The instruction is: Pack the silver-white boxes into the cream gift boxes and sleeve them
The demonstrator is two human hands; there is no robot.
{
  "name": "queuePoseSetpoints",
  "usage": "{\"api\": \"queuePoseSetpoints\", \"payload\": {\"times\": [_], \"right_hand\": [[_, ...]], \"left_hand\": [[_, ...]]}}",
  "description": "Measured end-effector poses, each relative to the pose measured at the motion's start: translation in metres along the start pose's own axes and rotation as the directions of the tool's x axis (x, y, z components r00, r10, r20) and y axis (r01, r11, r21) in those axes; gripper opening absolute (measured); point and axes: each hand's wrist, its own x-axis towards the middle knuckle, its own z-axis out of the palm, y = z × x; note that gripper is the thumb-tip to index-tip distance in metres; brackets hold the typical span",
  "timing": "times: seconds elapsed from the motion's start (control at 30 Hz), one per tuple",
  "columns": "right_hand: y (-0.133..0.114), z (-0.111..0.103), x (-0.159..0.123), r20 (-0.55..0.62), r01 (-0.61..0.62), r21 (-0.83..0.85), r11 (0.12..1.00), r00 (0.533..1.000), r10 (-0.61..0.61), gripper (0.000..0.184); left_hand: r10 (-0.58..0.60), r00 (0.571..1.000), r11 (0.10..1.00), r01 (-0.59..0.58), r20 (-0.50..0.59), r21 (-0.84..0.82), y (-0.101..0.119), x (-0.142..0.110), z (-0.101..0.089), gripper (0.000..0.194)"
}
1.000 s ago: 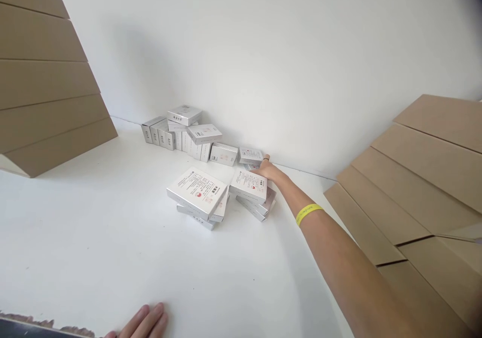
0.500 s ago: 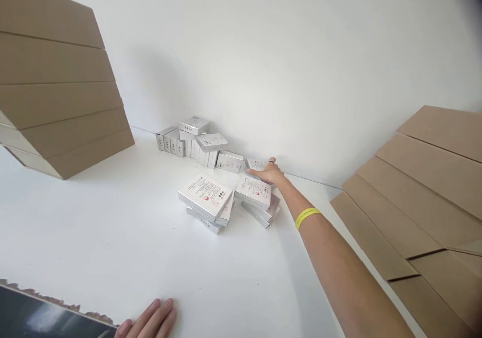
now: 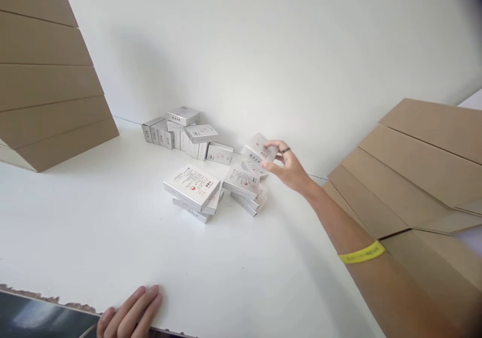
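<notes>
With the right hand (image 3: 288,167), now lifts a flat silver-white cardboard box (image 3: 260,149), blurred but seemingly pinched thumb-to-fingers, above the similar box (image 3: 254,170) near the white wall (image 3: 301,77), separating it, while resting the left hand (image 3: 131,313), loosely extended, at the table edge (image 3: 41,299).

1. Here we are in what looks like a storeroom or plain work corner; which one, I can't say.
2. Over at the left end of the white table (image 3: 94,237), brown cartons (image 3: 56,87) rise in a stack!
3. More brown cardboard (image 3: 410,177) at the right end.
4. Toward the far edge, before a plain white wall (image 3: 263,51), printed silver-white boxes (image 3: 192,187) in rows and piles.
5. And the near edge (image 3: 45,298): ragged, well worn!
</notes>
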Motion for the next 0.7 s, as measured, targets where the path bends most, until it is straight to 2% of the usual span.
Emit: {"api": "queuePoseSetpoints", "payload": {"times": [0.1,0.17,0.23,0.37,0.47,0.57,0.7], "right_hand": [[0.011,0.011,-0.017,0.199,-0.045,0.027,0.999,0.979,0.038,0.064],[0.018,0.018,-0.02,0.285,-0.089,0.034,0.995,0.955,0.076,0.067],[0.022,0.024,-0.018,0.308,-0.125,0.05,0.991,0.946,0.104,0.069],[0.023,0.033,-0.017,0.287,-0.135,0.062,0.989,0.951,0.112,0.079],[0.022,0.037,-0.021,0.23,-0.088,0.041,0.995,0.97,0.076,0.074],[0.022,0.034,-0.026,0.182,-0.043,0.028,0.999,0.983,0.038,0.066],[0.026,0.024,-0.032,0.089,-0.001,0.045,0.999,0.996,-0.003,0.065]], "left_hand": [[0.144,0.989,0.986,-0.143,-0.009,0.082,-0.001,0.005,0.001,0.021],[0.134,0.991,0.988,-0.133,-0.004,0.083,-0.001,0.006,0.001,0.015],[0.123,0.992,0.989,-0.123,0.003,0.084,-0.001,0.006,0.0,0.009],[0.118,0.993,0.99,-0.119,0.015,0.078,-0.001,0.001,-0.001,0.009],[0.118,0.993,0.989,-0.119,0.019,0.087,-0.002,-0.002,-0.002,0.013],[0.105,0.994,0.989,-0.106,0.017,0.099,-0.003,-0.002,-0.001,0.01],[0.098,0.995,0.99,-0.098,0.01,0.098,-0.001,0.001,-0.001,0.011]]}}
